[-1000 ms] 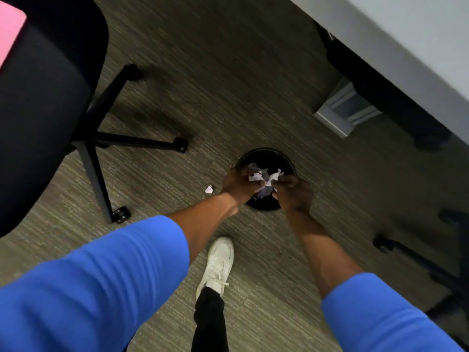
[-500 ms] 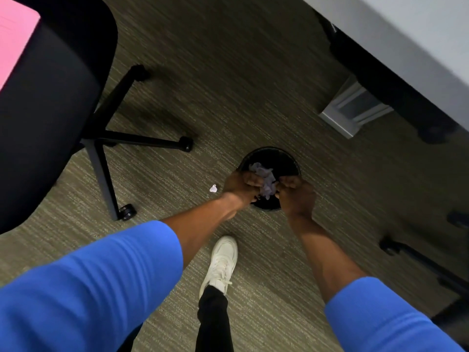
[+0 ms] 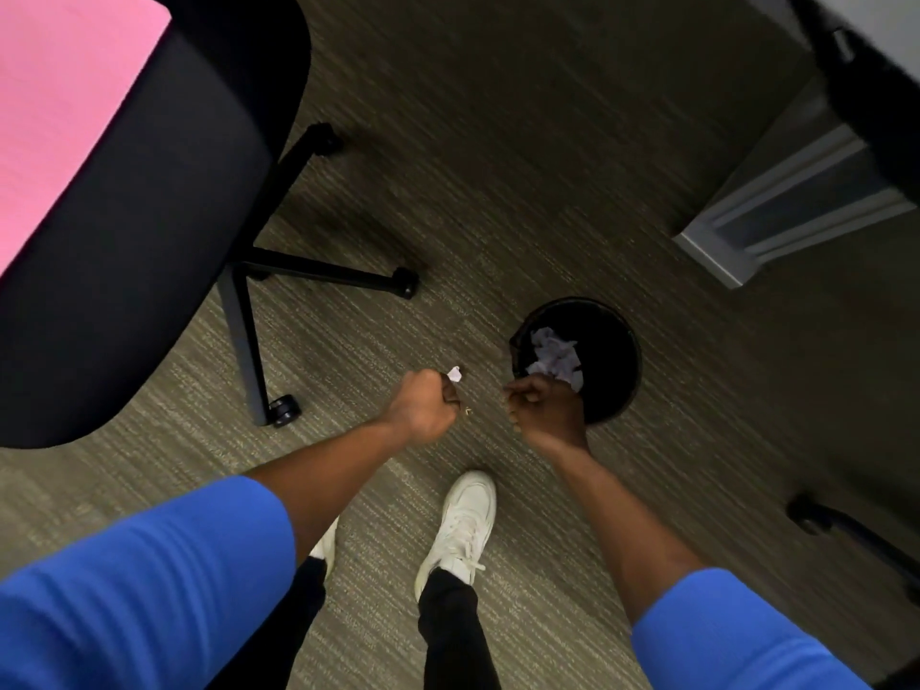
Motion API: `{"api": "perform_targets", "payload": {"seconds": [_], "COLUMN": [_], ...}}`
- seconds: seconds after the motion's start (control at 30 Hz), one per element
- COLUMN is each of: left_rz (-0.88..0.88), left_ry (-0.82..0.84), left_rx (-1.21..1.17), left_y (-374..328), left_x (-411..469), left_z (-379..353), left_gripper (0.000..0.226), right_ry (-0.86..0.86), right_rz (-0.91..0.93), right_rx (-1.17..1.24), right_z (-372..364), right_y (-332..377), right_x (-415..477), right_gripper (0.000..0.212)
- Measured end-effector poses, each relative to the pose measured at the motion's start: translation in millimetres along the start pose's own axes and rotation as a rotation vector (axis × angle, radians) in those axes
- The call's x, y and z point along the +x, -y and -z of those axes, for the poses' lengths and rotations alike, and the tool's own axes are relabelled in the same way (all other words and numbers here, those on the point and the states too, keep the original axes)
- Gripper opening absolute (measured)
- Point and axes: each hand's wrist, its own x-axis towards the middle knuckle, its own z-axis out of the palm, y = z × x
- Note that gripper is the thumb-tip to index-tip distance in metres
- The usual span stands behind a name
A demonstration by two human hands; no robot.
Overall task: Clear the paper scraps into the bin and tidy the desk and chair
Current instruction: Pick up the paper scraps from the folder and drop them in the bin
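Both fists curled, nothing visibly held. Stray scrap (image 3: 455, 375) just past my left hand (image 3: 424, 406); right hand (image 3: 545, 408) overlaps the bin (image 3: 628, 363) rim. A hasty grab might flick it farther off.

two hands: a left hand (image 3: 427, 406) and a right hand (image 3: 546, 409), each curled closed, on two bare forearms with two blue sleeves (image 3: 144, 590). one round black bin (image 3: 617, 385). paper scraps: one crumpled heap (image 3: 555, 358) inside the bin (its separate pieces cannot be counted) and one small white scrap (image 3: 455, 375) lying on the carpet (image 3: 498, 166) just beside the left hand. one black chair (image 3: 164, 216), with three legs of its base showing and three castors. one pink sheet (image 3: 59, 107) on the seat. two white shoes (image 3: 460, 525). one grey desk leg foot (image 3: 776, 211).
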Motion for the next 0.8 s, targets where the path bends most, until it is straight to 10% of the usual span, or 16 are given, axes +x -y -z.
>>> {"api": "perform_targets", "payload": {"seconds": [0.43,0.8], "left_rz": [-0.125,-0.225], "left_ry": [0.108,0.124], "left_rx": [0.483,0.558], "left_y": [66,103], "left_x": [78,116], "left_z": [14,-9], "left_gripper": [0.045,0.043], "right_ry": [0.127,-0.124], "right_rz": [-0.040,-0.119], "right_rx": [-0.595,-0.559], "right_z": [-140,-199], "right_y": [-53,-90], "right_x": [110,179], "right_gripper": [0.032,0.052]}}
